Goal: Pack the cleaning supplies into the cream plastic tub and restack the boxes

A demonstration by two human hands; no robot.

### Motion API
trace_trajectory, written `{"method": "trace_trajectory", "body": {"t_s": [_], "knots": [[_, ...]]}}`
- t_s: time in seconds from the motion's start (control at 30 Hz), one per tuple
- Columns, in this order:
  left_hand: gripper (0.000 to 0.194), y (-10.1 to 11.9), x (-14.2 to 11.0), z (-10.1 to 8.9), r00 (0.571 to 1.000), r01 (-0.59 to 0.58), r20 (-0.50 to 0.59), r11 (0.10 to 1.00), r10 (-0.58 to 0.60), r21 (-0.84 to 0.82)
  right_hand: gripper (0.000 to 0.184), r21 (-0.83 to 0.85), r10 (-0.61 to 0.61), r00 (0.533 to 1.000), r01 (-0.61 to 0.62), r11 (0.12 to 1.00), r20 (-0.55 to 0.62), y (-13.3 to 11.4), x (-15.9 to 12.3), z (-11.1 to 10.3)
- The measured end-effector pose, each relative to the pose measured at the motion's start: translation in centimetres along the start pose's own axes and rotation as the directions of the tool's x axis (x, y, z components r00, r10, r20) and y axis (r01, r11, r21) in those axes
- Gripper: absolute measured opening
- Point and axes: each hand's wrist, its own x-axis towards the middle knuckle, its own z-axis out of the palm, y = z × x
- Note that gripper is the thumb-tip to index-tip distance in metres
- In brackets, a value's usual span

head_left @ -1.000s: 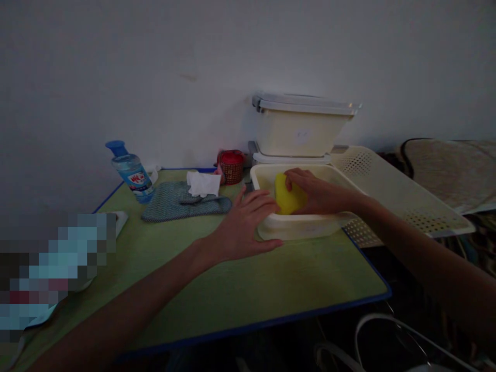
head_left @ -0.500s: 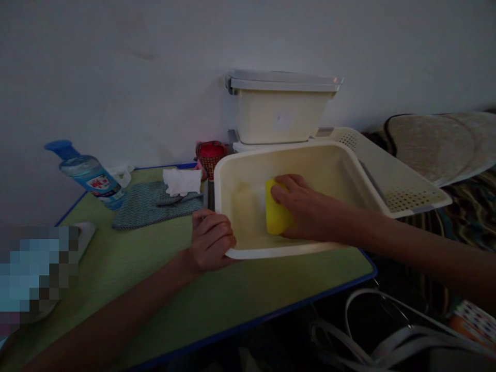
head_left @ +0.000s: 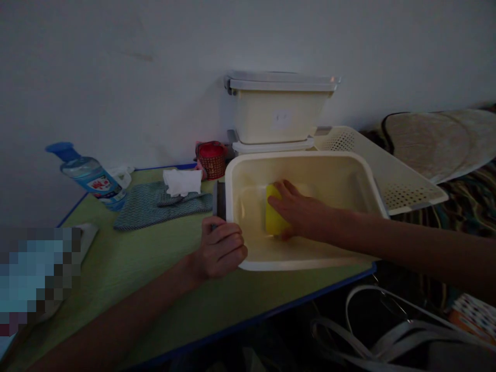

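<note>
A cream plastic storage box (head_left: pixel 310 264) lies tilted toward me over the green table, its inside facing up. My left hand (head_left: pixel 222 248) is closed around its near left corner, fingers wrapped over the rim. Inside the box, my right hand (head_left: pixel 296 209) grips a yellow sponge (head_left: pixel 273 219) against the bottom. The fingers lie over the sponge's right side and hide part of it. A grey handle clip (head_left: pixel 219 200) sticks out at the box's left end, just above my left hand.
Behind stands a lidded cream box (head_left: pixel 263 113), beside a perforated cream basket (head_left: pixel 403 170). On the green table (head_left: pixel 174 299) are a blue bottle (head_left: pixel 96 181), a grey-blue cloth (head_left: pixel 139 206), white tissue (head_left: pixel 182 182) and a small red woven basket (head_left: pixel 213 160). White straps (head_left: pixel 387 343) hang below right.
The box has shifted right and slightly toward me, with my left hand moving along on its corner. My right hand and the sponge sit a little lower, pressed flatter on the bottom.
</note>
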Motion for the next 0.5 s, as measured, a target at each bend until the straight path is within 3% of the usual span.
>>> {"method": "trace_trajectory", "body": {"t_s": [0.13, 0.33, 0.4, 0.5], "knots": [[0.027, -0.3, -0.2, 0.4, 0.997, 0.070, -0.027, 0.997, -0.070, -0.031, 0.071, 0.011, -0.081, 0.996, 0.081, 0.997, -0.021, 0.2, 0.4, 0.6], [0.027, -0.6, -0.2, 0.7, 0.992, 0.098, -0.067, 0.993, -0.103, -0.064, 0.066, 0.010, -0.222, 0.975, 0.222, 0.975, 0.018, -1.1, 1.3, -0.2], [0.029, -0.7, -0.2, 0.7, 0.991, 0.106, -0.077, 0.992, -0.111, -0.068, 0.057, 0.013, -0.249, 0.968, 0.249, 0.969, 0.021, -1.3, 1.3, -0.3], [0.030, -0.9, -0.1, 0.8, 0.990, 0.112, -0.080, 0.990, -0.118, -0.081, 0.038, -0.048, -0.228, 0.972, 0.225, 0.973, -0.064, -1.3, 1.2, -0.5]]}}
